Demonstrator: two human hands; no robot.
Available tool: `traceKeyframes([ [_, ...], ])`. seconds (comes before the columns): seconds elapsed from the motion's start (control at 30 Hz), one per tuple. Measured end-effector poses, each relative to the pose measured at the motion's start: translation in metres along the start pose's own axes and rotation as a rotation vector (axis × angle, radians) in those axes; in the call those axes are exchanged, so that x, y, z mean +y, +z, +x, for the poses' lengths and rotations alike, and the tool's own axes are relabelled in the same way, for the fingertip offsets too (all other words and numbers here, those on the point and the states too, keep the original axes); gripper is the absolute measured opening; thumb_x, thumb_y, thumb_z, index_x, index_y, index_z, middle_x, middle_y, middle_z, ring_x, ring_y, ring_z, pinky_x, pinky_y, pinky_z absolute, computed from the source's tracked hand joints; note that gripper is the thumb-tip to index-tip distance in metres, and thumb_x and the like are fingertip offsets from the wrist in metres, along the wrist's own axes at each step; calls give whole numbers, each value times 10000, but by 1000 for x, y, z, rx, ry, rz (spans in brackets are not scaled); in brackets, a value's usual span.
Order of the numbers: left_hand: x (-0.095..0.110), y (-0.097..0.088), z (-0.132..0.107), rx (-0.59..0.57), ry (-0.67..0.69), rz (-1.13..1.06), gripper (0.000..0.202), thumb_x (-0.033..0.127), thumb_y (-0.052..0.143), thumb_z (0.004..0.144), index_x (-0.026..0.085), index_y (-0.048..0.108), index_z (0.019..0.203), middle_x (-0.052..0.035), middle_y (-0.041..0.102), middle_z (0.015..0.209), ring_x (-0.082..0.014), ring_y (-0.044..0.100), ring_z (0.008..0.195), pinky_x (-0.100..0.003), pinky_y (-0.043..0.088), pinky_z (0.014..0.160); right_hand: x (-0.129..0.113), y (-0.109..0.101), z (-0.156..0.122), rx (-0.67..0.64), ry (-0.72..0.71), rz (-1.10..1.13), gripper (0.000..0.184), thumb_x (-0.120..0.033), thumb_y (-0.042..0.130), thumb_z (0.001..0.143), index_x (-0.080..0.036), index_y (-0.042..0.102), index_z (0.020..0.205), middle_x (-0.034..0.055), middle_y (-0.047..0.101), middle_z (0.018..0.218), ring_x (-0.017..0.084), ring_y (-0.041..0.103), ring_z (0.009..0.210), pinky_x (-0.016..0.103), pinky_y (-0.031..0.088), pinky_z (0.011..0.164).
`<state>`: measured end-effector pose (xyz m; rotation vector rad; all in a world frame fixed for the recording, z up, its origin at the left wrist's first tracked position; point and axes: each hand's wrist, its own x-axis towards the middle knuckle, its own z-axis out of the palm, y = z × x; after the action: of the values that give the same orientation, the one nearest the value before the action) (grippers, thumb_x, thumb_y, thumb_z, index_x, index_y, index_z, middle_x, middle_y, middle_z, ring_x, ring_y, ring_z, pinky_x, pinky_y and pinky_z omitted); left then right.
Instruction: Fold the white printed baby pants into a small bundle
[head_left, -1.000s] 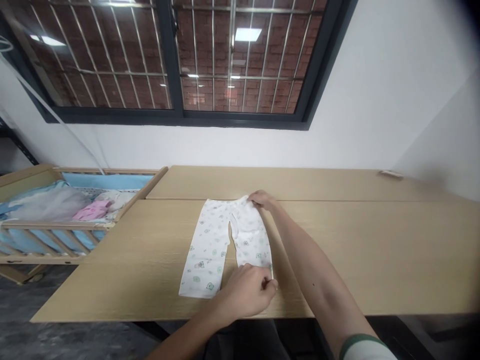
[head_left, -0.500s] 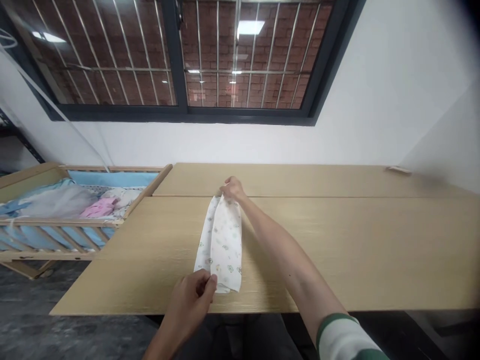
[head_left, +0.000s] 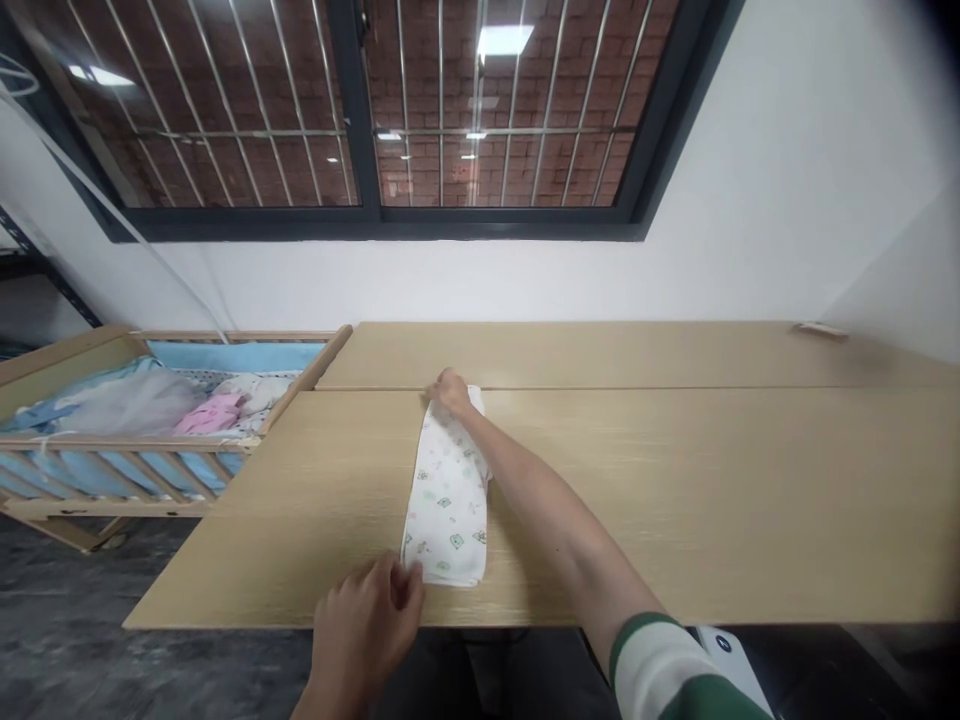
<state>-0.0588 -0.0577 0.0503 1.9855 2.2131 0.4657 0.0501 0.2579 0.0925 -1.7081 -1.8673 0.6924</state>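
Observation:
A white cloth [head_left: 448, 500] with small printed figures, possibly a baby garment, lies folded in a long narrow strip on the wooden tabletop [head_left: 675, 480]. My right hand [head_left: 450, 390] reaches across to its far end, fingers closed on the far left corner. At the near left corner, my left hand [head_left: 379, 600] has its fingers curled together and pinches the cloth's edge. The far right corner of the cloth shows beside my right wrist. Its layers lie nearly on top of each other, with near edges almost even.
A wooden crib [head_left: 142, 450] with blue lining stands left of the table, holding pink cloth [head_left: 212, 412] and pale bedding. Behind the table are a white wall [head_left: 487, 285] and a barred window. A small flat object [head_left: 821, 330] lies at the back right.
The cloth's upper layer has been brought over to the left and now covers the layer below. My right hand has moved slightly left and nearer, still at the far end.

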Motion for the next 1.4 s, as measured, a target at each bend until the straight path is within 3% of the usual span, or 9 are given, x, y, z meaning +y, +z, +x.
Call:
traceKeyframes([
  [0.1, 5, 2, -6, 279, 150, -42, 243, 390, 504, 977, 231, 591, 815, -40, 688, 774, -246, 672, 759, -307, 432, 612, -9, -2, -22, -56, -144, 22, 357, -362, 555, 936, -154, 558, 1225, 138, 678, 1182, 246, 642, 1047, 337, 500, 863],
  [0.17, 6, 9, -9, 399, 348, -129, 176, 329, 489, 991, 222, 628, 1002, -71, 715, 955, -252, 675, 914, -349, 518, 762, -15, -6, -51, -170, -377, 53, 425, -400, 520, 969, -137, 535, 1303, 150, 673, 1233, 247, 639, 1107, 354, 494, 933],
  [0.33, 1, 33, -15, 404, 595, -132, 331, 182, 472, 972, 199, 576, 1286, -113, 651, 1279, -274, 602, 1217, -412, 536, 970, -9, -20, -154, -598, -959, -3, 607, -477, 460, 1014, -191, 373, 1543, 121, 321, 1630, 258, 304, 1502, 413, 275, 1208],
  [0.43, -6, 45, -20, 389, 651, -97, 225, 182, 489, 956, 225, 640, 1117, -83, 707, 1099, -278, 667, 1082, -438, 567, 918, 11, -24, -199, -753, -1102, -79, 607, -405, 440, 1029, -171, 330, 1578, 119, 201, 1665, 232, 173, 1546, 373, 169, 1251],
  [0.53, -12, 53, -25, 401, 690, -55, 194, 199, 506, 944, 228, 655, 1064, -82, 721, 1048, -285, 689, 1030, -447, 586, 897, 32, -21, -212, -801, -1085, -102, 574, -404, 409, 1048, -179, 351, 1573, 118, 230, 1654, 224, 169, 1546, 382, 147, 1256],
  [0.67, -11, 56, -25, 472, 697, 7, 389, 196, 500, 947, 146, 583, 1324, -157, 665, 1286, -324, 614, 1235, -444, 578, 969, 50, -17, -194, -797, -1021, -132, 550, -418, 419, 1051, -261, 348, 1574, 72, 229, 1658, 211, 166, 1547, 411, 125, 1257],
  [0.8, -8, 52, -25, 444, 693, -15, 528, 152, 491, 950, 148, 457, 1477, -137, 577, 1437, -292, 511, 1369, -411, 532, 1064, 58, -14, -153, -722, -971, -185, 595, -488, 452, 1027, -286, 338, 1575, 60, 181, 1669, 237, 143, 1552, 450, 88, 1257],
  [1.13, -3, 44, -25, 426, 688, -83, 527, 99, 473, 947, 159, 475, 1470, -120, 571, 1447, -272, 503, 1379, -400, 538, 1070, 81, -9, -15, -496, -692, -348, 631, -603, 363, 1015, -325, 320, 1580, 20, 160, 1676, 257, 96, 1558, 470, 46, 1256],
  [1.4, -3, 42, -24, 404, 691, -67, 551, 110, 476, 946, 170, 455, 1493, -114, 565, 1456, -276, 507, 1376, -398, 548, 1061, 85, -8, 28, -385, -688, -393, 624, -484, 264, 1047, -205, 268, 1605, 47, 175, 1674, 220, 135, 1554, 406, 68, 1262],
])
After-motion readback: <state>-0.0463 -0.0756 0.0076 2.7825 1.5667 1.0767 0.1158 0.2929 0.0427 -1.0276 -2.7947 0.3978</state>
